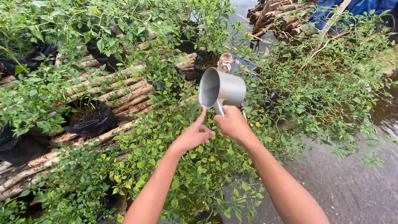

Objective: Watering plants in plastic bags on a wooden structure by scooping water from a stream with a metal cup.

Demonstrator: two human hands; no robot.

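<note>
The right hand (232, 123) is closed around the handle of a metal mug (222, 88), tipped sideways above the leafy plants (182, 166). The left hand (195, 135), beside the mug, holds nothing, forefinger pointing at its rim. The mug looks light, stiff and probably slippery when wet; its handle seems the best grip.

We see leafy green plants (199, 166) spreading across most of the view, growing from black plastic bags (89, 120) at nine o'clock. These rest on a raft of pale bamboo poles (124, 93). A stack of dark logs (277, 18) lies at one o'clock beside blue cloth (360, 7), with wet grey ground (352, 186) at four o'clock.
</note>
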